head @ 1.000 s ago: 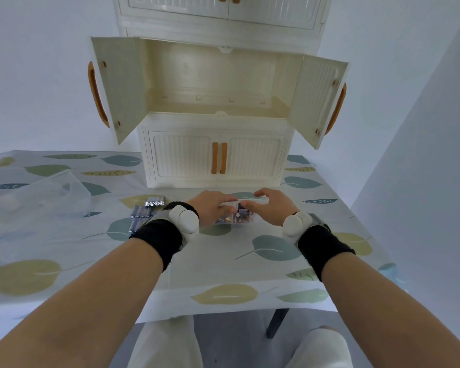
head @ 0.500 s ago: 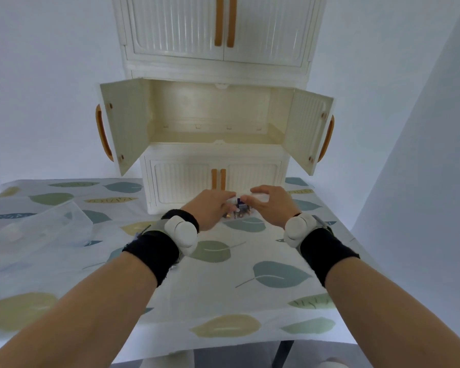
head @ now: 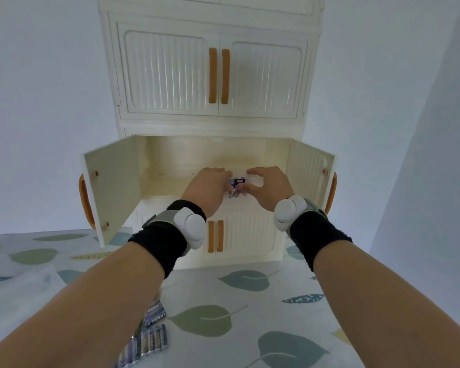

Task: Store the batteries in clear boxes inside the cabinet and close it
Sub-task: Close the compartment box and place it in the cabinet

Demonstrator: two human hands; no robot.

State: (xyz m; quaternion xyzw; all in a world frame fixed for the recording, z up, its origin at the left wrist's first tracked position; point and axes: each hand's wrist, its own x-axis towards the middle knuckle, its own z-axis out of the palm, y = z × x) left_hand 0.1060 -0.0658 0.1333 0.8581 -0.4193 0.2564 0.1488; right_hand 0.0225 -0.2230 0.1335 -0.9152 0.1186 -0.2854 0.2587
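Observation:
A small clear box (head: 239,185) with batteries inside is held at the mouth of the cream cabinet's open middle compartment (head: 165,179). My left hand (head: 206,188) grips its left side and my right hand (head: 267,185) grips its right side, fingers curled over the lid. The box is mostly hidden between the hands. Both compartment doors stand wide open, the left door (head: 112,187) and the right door (head: 310,173). Several loose batteries (head: 150,338) lie on the leaf-patterned tablecloth (head: 250,314), partly under my left forearm.
The cabinet's upper doors (head: 215,73) and lower doors (head: 239,235) are closed, with orange handles. A clear plastic sheet (head: 16,282) lies at the table's left. A pale wall (head: 422,155) stands close on the right.
Both hands have lifted the clear box off the table and carried it up and forward to the open middle compartment. The view has tilted upward.

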